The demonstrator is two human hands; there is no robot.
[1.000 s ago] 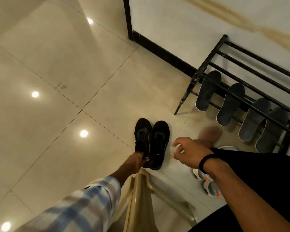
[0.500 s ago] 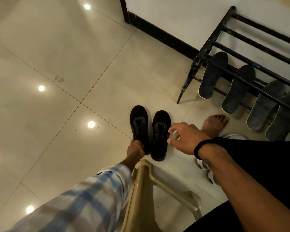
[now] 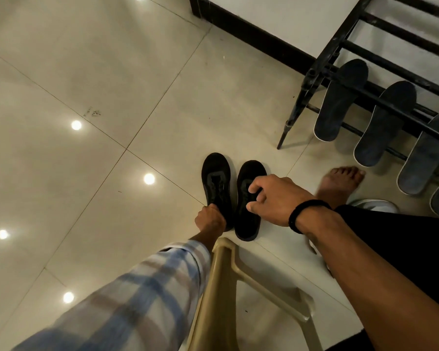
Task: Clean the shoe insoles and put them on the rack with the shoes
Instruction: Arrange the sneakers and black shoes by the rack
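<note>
On the tiled floor (image 3: 112, 72) near the rack (image 3: 340, 46), the left shoe's (image 3: 217, 178) heel is gripped by the left hand (image 3: 209, 220), the right shoe's (image 3: 249, 219) opening pinched by the right hand (image 3: 276, 198); insoles (image 3: 340, 100) lean against the rack.

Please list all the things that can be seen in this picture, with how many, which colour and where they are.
black shoes: 2, black, side by side on the floor, centre.
insoles: at least 5, dark grey, leaning in a row on the rack, right.
shoe rack: 1, black metal, against the wall, upper right.
plastic chair: 1, beige, bottom centre.
white object: 1, white, partly hidden, on the floor at right; cannot tell what.
floor: beige tiles.
bare foot: 1, near the insoles.
wristband: 1, black, right wrist.
left hand: grips the left shoe's heel.
right hand: fingers in the right shoe's opening.
</note>
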